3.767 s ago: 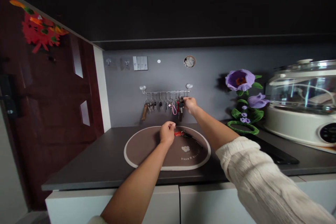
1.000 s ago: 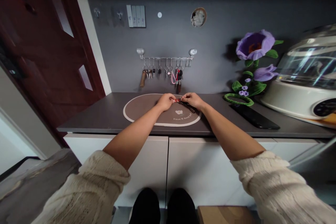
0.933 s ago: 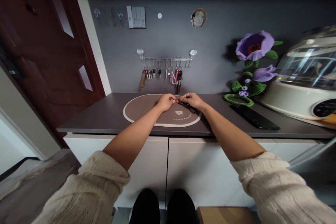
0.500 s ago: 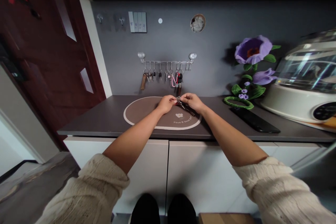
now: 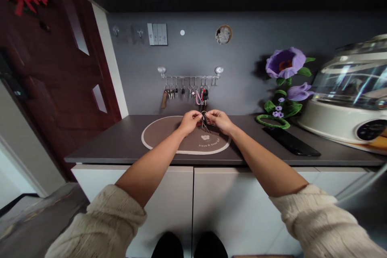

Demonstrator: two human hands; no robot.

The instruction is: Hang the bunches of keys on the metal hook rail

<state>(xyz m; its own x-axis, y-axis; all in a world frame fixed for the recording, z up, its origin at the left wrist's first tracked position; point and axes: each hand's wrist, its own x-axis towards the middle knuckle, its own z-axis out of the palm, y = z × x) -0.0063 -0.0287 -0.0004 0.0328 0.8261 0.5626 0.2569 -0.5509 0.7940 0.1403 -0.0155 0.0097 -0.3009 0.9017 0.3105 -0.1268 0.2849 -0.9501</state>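
A metal keyring is over the brown oval mat, which lies just behind the grey worktop's front edge.

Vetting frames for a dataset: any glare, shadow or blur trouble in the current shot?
Head view: glare streaks on the clear dome; head view: soft shadows beside the purple flower and on the white cabinet doors; head view: held keys between left hand and right hand are small, fine detail unclear.
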